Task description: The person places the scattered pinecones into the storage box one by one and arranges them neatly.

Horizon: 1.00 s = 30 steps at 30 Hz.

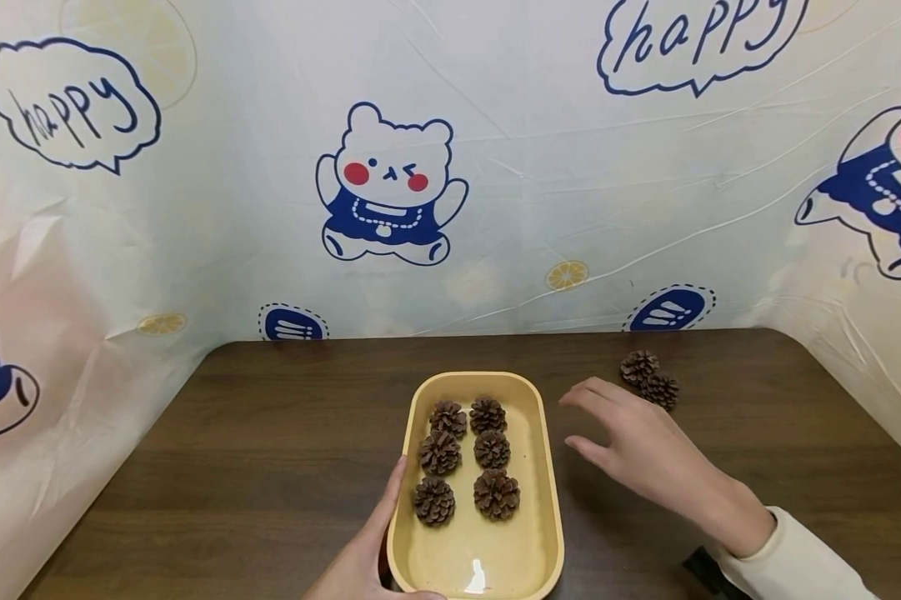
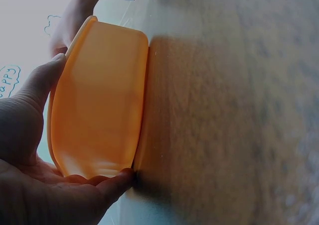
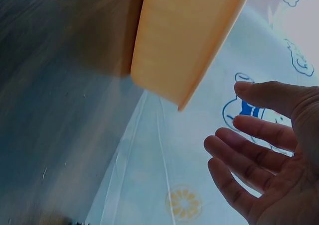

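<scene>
A yellow rectangular tray (image 1: 543, 533) with rounded corners stands on the table with several brown pine cones (image 1: 498, 494) inside, set in two rough columns. My left hand (image 1: 360, 558) grips its near left corner, thumb and fingers spread around the outer wall; the left wrist view shows the fingers against the tray's side (image 2: 99, 95). To the right of the tray my right hand (image 1: 638, 437) hovers with fingers loosely extended, holding nothing. In the right wrist view its spread fingers (image 3: 249, 153) are apart from the tray. Two more pine cones (image 1: 658, 390) lie just beyond this hand.
The dark wooden table (image 1: 270, 467) reaches back to a pale printed curtain (image 1: 495, 208) with bears and lettering, which also lines both sides. A small black object (image 1: 708, 571) shows beside the right sleeve (image 1: 788, 558).
</scene>
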{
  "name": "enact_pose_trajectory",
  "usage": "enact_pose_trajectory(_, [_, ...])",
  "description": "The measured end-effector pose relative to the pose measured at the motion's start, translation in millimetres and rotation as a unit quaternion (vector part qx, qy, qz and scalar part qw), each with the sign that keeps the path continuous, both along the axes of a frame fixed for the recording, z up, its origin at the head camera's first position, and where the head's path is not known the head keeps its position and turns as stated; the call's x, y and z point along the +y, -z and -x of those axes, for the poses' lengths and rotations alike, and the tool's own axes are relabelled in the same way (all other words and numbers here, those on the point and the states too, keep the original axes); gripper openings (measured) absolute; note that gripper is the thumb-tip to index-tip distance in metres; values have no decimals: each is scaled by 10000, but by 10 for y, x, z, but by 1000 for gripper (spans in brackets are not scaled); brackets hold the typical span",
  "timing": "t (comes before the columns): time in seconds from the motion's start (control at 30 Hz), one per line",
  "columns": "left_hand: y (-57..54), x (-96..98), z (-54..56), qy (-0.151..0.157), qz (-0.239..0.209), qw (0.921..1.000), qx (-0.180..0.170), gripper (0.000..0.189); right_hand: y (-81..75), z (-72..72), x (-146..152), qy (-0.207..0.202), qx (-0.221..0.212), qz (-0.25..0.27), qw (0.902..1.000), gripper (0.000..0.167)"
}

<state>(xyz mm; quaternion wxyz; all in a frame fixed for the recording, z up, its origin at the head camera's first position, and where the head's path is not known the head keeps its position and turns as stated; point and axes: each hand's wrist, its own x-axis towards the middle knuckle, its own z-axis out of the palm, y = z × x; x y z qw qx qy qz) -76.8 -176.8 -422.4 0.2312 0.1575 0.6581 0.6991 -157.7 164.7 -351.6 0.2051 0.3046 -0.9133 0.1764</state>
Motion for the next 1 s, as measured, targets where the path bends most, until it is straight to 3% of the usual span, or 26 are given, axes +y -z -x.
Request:
enact_pose_trajectory(0.3, [1, 5, -3, 3, -82, 10000, -10, 136, -3, 59, 205, 230, 91, 102, 9996, 39])
enact_pose_trajectory(0.67, [12, -1, 0, -41, 17, 10000, -13, 136, 24, 141, 426, 661, -320, 149, 9972, 38])
enact_pose_trajectory(1.0, [26, 1, 3, -75, 75, 9999, 68, 137, 103, 256, 611, 760, -167, 192, 9968, 40])
